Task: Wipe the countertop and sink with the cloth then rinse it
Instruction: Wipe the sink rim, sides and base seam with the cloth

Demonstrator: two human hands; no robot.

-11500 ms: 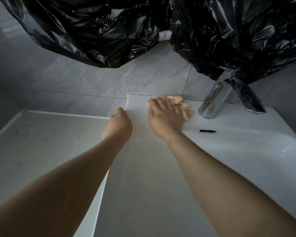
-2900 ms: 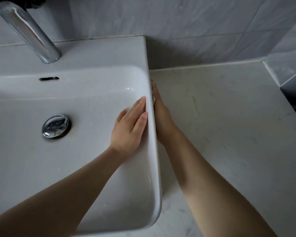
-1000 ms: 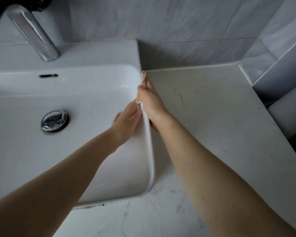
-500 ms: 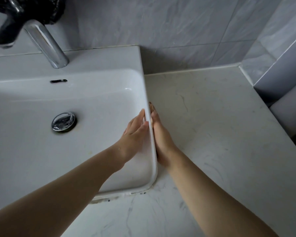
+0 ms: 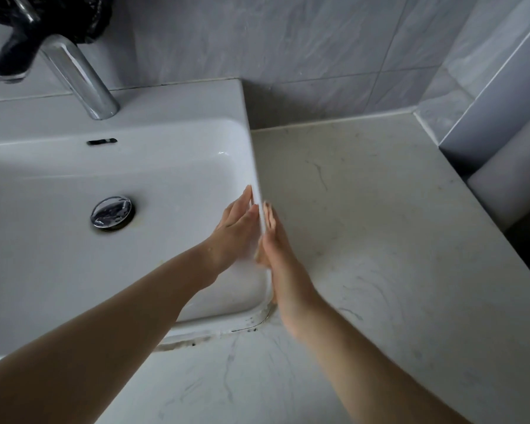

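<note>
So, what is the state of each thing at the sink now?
Faucet: no water running.
Plug: seated in drain.
Sink: no standing water.
Left hand: flat on sink's inner wall.
Right hand: flat against sink's outer side.
Cloth: not clearly visible.

There were two hands, one left hand (image 5: 234, 231) and one right hand (image 5: 277, 252); one sink (image 5: 43, 264); one faucet (image 5: 80, 75); one drain plug (image 5: 112, 212); one overflow slot (image 5: 101, 142); one countertop (image 5: 380, 240); one black plastic bag (image 5: 83, 16).
</note>
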